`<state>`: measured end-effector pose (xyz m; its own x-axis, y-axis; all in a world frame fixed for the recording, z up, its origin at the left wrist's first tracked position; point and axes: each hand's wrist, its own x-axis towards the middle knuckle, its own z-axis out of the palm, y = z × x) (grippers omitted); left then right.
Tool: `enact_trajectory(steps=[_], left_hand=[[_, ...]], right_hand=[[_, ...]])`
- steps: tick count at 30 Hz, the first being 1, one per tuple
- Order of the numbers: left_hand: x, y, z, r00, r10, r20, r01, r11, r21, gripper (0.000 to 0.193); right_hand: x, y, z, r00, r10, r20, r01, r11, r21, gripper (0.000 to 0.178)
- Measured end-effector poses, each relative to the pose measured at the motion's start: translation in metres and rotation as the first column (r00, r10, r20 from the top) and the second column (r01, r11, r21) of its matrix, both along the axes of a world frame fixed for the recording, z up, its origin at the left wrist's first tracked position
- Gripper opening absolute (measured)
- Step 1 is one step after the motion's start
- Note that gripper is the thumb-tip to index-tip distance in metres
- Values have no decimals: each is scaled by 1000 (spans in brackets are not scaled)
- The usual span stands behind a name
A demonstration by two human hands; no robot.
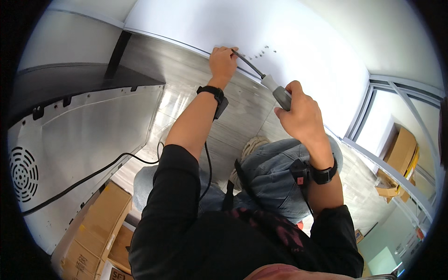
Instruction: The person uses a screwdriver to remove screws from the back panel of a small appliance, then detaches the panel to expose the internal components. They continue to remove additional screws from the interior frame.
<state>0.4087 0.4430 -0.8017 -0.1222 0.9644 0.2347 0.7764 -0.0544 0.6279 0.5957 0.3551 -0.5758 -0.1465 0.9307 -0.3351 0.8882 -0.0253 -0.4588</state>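
Observation:
My right hand (pixel 301 111) is wrapped round the grey handle of a screwdriver (pixel 275 87). Its dark shaft slants up and left to the fingertips of my left hand (pixel 223 65), at the near edge of a white panel (pixel 308 51). The left fingers are pinched together there; whatever lies between them is too small or hidden to name. Several small screws (pixel 262 52) lie loose on the panel, just right of the screwdriver's tip. Dark bands with small boxes sit on both my wrists.
A metal cabinet (pixel 102 116) with a round vent stands on the left, a black cable (pixel 93 179) running past it. Cardboard boxes (pixel 100 224) are stacked at lower left. To the right are a metal frame (pixel 396 163) and another cardboard box (pixel 401 149). Grey wood-look flooring (pixel 242 109) lies below.

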Motion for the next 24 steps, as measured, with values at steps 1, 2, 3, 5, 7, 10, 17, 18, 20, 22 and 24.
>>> enact_trajectory(steps=[1,2,3,5,7,10,17,18,20,22,24], left_hand=[[-3,-1,1,1000,0,16,0,1000,-8,23],[-8,-2,2,999,6,33,-6,1000,-15,25],[-13,-4,4,999,18,50,-17,1000,-22,26],[-24,-20,2,942,133,309,-119,991,-64,22],[-33,-40,9,803,196,563,-171,980,-98,13],[-51,-76,60,574,199,794,-158,979,-131,7],[-129,-202,150,693,202,692,31,951,-309,19],[-142,-226,160,717,184,673,85,934,-346,18],[-164,-274,168,670,174,722,62,956,-288,13],[-190,-316,171,578,184,795,34,968,-249,14],[-217,-355,186,429,301,852,-55,950,-308,22]], right_hand=[[-5,2,1,1000,-13,-19,13,1000,4,35],[-11,4,3,999,-20,-38,20,1000,7,36],[-16,6,5,998,-22,-57,22,1000,11,36],[-36,8,13,990,9,-142,-14,999,-37,36],[-60,7,21,954,110,-279,-137,988,-78,35],[-95,5,34,797,229,-558,-408,887,-218,33],[-185,-48,22,364,496,-788,-886,445,-129,40],[-199,-58,23,396,494,-774,-892,408,-197,42],[-218,-80,25,368,466,-805,-907,369,-201,41],[-230,-97,19,357,434,-827,-906,378,-192,39],[-241,-113,17,437,511,-740,-883,398,-247,40]])
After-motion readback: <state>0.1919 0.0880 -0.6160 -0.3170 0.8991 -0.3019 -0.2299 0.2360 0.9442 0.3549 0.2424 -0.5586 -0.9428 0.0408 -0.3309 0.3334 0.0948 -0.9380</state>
